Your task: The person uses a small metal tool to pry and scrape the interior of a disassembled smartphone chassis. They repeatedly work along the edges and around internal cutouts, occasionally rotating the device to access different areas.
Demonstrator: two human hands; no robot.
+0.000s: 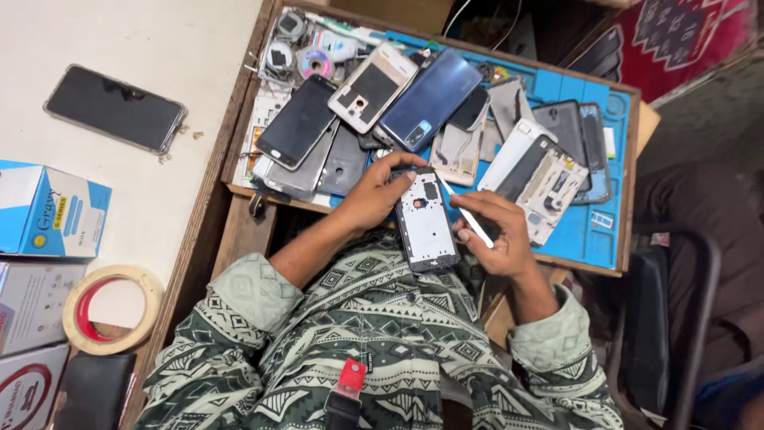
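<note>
Closest in, a patterned sleeve (263,295) leads to the left hand (374,191), fingers curled around the top of an opened phone frame (426,219) held over the lap at the tray's near edge. The right hand (493,231) pinches a thin white tool (465,215) beside the frame. Beyond, phones and back covers crowd the blue mat (593,235); a dark phone (115,109) lies on the white table.

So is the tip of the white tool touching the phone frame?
Cannot tell. In the head view the white tool in the right hand points at the upper edge of the phone frame, held by the left hand; no contact or gap shows plainly.
</note>
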